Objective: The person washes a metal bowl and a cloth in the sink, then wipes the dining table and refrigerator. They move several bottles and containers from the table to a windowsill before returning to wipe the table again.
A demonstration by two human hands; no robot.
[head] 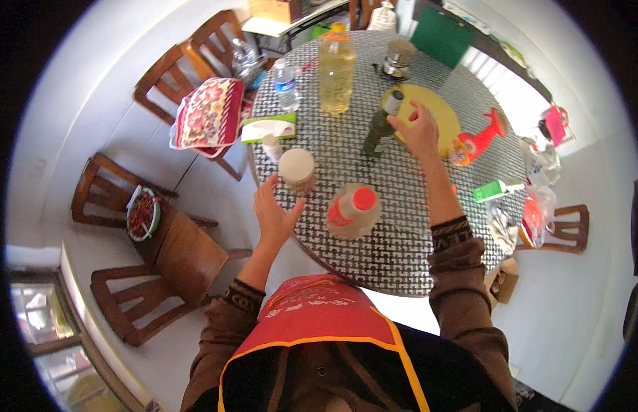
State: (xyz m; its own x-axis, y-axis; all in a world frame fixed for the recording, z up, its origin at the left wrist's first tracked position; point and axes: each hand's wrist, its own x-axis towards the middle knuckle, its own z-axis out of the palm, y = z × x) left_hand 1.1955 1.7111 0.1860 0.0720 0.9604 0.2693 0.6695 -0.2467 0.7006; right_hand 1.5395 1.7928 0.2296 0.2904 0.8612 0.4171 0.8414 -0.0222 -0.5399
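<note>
Around the white-lidded jar [297, 172], the thumb and fingers of my left hand [273, 213] are spread, holding nothing. My right hand [422, 131] is beside the dark green bottle [378, 135], fingers apart; whether its thumb touches the bottle is unclear. That bottle stands upright with a dark cap and a pale neck label. Nearest to me on the table is a clear plastic bottle with a red cap [364, 199]. A small white bottle [271, 148] stands just behind the jar. Behind my right hand lies a round yellow board [442, 110].
The round table [401, 257] has a black-and-white patterned cover. On it are an oil bottle [336, 74], a water bottle [285, 86], a tissue pack [269, 127], a red-orange packet [476, 144] and a green carton [490, 191]. Wooden chairs [138, 304] stand at the left.
</note>
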